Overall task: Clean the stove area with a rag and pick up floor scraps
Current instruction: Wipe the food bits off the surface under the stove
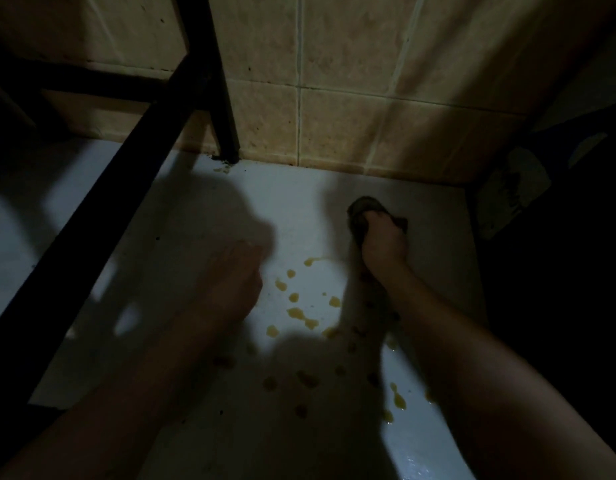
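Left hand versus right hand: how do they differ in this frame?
The right hand grips a dark rag; the left hand holds nothing visible. The right hand is sharp and lit, the left hand blurred and in shadow. Both are over the white surface, flanking the yellow drops.

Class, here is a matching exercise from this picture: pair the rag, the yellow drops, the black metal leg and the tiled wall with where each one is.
Things:
1. rag
2. yellow drops
3. black metal leg
4. tiled wall

Places:
A. its foot stands where the wall meets the white surface
B. gripped in the right hand
C. rises behind the white surface
D. scattered over the white surface

Pairs: 1-B, 2-D, 3-A, 4-C
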A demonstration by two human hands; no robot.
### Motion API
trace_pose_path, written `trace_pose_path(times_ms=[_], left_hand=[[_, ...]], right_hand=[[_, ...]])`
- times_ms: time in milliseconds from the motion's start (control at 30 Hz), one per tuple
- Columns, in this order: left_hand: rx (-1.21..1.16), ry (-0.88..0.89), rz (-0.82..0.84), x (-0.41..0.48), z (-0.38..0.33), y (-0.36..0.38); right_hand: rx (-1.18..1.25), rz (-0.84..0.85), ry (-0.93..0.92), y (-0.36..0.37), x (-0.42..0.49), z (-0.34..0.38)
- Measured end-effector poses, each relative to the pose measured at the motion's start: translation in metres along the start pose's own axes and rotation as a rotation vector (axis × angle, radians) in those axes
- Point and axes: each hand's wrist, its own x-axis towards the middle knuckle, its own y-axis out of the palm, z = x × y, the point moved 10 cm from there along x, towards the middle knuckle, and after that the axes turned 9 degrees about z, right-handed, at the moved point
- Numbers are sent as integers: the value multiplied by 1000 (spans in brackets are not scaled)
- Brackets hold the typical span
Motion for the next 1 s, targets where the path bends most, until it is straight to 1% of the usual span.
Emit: trace_pose_path(times_ms=[133, 233, 300, 400, 500, 567, 600, 700, 800, 867, 1000], left_hand=[[2, 47, -16, 8, -15, -7], [36, 63, -28, 19, -27, -15], [46, 59, -19, 25, -32, -16], [28, 60, -31, 28, -32, -18], [9, 82, -54, 25, -27, -22], [13, 84, -70, 23, -23, -24], [25, 82, -71, 23, -20, -24], [73, 14, -22, 23, -6, -21], [130, -28, 0, 20, 2, -17], [132, -65, 11, 16, 7, -15], [125, -56, -17, 5, 10, -20]], right_hand=[[57, 29, -164, 16, -8, 56], [-39, 124, -271, 33, -14, 91], [-77, 169, -318, 38, -14, 97], [-71, 129, -351, 31, -12, 87], [14, 93, -264, 18, 2, 57], [28, 87, -148, 8, 17, 25], [30, 58, -85, 1, 23, 6], [32, -38, 101, -21, 29, -40], [19, -55, 216, -24, 30, -48], [16, -46, 204, -21, 32, -34], [42, 52, 20, 1, 29, 22]])
